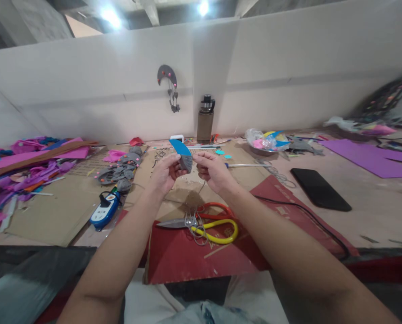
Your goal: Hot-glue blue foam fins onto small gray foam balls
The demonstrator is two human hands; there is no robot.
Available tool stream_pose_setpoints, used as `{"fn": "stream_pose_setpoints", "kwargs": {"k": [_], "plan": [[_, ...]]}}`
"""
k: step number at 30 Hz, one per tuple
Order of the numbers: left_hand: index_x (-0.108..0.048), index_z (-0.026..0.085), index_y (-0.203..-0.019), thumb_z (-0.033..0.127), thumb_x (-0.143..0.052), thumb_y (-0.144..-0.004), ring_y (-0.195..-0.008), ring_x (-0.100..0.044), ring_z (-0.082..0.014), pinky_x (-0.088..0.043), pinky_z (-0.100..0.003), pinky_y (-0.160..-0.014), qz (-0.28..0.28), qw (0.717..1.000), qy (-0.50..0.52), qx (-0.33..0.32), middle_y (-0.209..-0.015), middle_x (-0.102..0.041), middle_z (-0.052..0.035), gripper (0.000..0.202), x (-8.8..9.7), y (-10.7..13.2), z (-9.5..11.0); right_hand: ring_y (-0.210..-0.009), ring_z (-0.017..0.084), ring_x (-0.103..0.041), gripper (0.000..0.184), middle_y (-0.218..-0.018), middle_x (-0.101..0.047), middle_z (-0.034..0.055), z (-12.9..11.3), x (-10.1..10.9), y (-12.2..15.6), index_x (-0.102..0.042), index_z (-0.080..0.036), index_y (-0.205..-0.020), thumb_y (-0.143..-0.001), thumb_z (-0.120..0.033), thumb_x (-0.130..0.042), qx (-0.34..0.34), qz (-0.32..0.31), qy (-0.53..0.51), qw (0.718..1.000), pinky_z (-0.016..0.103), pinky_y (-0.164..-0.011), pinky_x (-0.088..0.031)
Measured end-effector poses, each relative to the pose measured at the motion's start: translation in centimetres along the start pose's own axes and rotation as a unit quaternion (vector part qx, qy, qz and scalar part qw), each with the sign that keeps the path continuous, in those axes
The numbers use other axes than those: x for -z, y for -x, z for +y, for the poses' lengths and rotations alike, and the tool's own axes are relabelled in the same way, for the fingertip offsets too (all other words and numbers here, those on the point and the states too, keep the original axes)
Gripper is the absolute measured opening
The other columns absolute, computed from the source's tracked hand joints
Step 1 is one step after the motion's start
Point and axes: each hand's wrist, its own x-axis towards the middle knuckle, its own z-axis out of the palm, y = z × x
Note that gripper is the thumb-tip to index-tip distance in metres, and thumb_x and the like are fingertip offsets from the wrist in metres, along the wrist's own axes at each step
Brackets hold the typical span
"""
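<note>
Between thumb and fingers, my left hand (167, 173) holds a blue crescent-shaped piece (180, 147), its pointed end up. Grey yarn (186, 163) covers the lower part of that piece in close wraps. At its right edge my right hand (212, 170) is closed in a pinch, with a grey strand hanging below the fingers. Under my wrists lie scissors (189, 222) with one red and one yellow handle, and loose yarn is tangled over them. They rest on a red cardboard sheet (184, 261) at the table's front edge.
Felt scraps (49, 157) and grey yarn pieces with pink dots (120, 168) lie left, beside a blue-and-white power strip (104, 210). A bottle (205, 126) stands behind. Rightward are a bowl (263, 152), a black phone (319, 189) and purple sheets (359, 157). A crescent ornament (167, 74) hangs on the wall.
</note>
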Motion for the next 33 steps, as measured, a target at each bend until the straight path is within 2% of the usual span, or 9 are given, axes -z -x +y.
{"fn": "stream_pose_setpoints", "kwargs": {"k": [9, 18, 24, 28, 33], "plan": [[-0.064, 0.015, -0.078, 0.018, -0.067, -0.067, -0.067, -0.064, -0.012, -0.054, -0.024, -0.064, -0.035, 0.999, 0.012, -0.001, -0.078, -0.07, -0.0025, 0.011, 0.24, -0.15, -0.38, -0.044, 0.003, -0.007, 0.033, -0.051, -0.018, -0.012, 0.11, 0.25, 0.06, -0.048, -0.02, -0.074, -0.061, -0.033, -0.075, -0.056, -0.064, -0.057, 0.995, 0.018, -0.04, -0.004], [-0.061, 0.014, -0.071, 0.015, -0.068, -0.065, -0.06, -0.061, -0.0095, -0.05, -0.019, -0.055, -0.022, 0.999, 0.031, -0.016, -0.07, -0.067, -0.0009, 0.009, 0.49, -0.57, -0.65, -0.045, 0.003, -0.008, 0.037, -0.052, -0.021, -0.0119, 0.46, 0.13, 0.05, -0.046, -0.019, -0.072, -0.061, -0.035, -0.077, -0.057, -0.056, -0.046, 0.996, 0.018, -0.04, -0.003], [-0.06, 0.015, -0.074, 0.017, -0.066, -0.066, -0.053, -0.058, -0.008, -0.046, -0.016, -0.044, -0.008, 0.999, 0.039, 0.036, -0.066, -0.065, 0.0007, 0.01, 0.07, -0.03, -0.28, -0.046, 0.004, -0.005, 0.034, -0.054, -0.015, -0.0117, 0.37, 0.04, 0.27, -0.046, -0.02, -0.074, -0.063, -0.035, -0.075, -0.065, -0.085, -0.045, 0.993, 0.018, -0.042, -0.003], [-0.06, 0.015, -0.077, 0.018, -0.065, -0.068, -0.054, -0.059, -0.0082, -0.047, -0.015, -0.044, 0.002, 0.999, 0.028, 0.036, -0.068, -0.066, 0.0, 0.011, -0.05, 0.08, -0.06, -0.046, 0.004, -0.006, 0.034, -0.054, -0.015, -0.0113, 0.1, 0.01, 0.28, -0.046, -0.02, -0.073, -0.062, -0.035, -0.075, -0.065, -0.07, -0.042, 0.995, 0.019, -0.041, -0.003], [-0.06, 0.015, -0.076, 0.018, -0.066, -0.066, -0.054, -0.059, -0.008, -0.048, -0.016, -0.045, 0.026, 0.999, 0.025, 0.029, -0.068, -0.066, 0.0003, 0.012, 0.13, -0.03, -0.1, -0.046, 0.004, -0.01, 0.035, -0.054, -0.019, -0.0105, 0.26, 0.3, -0.06, -0.048, -0.019, -0.071, -0.065, -0.041, -0.074, -0.033, -0.046, -0.007, 0.998, 0.019, -0.042, -0.003]]}}
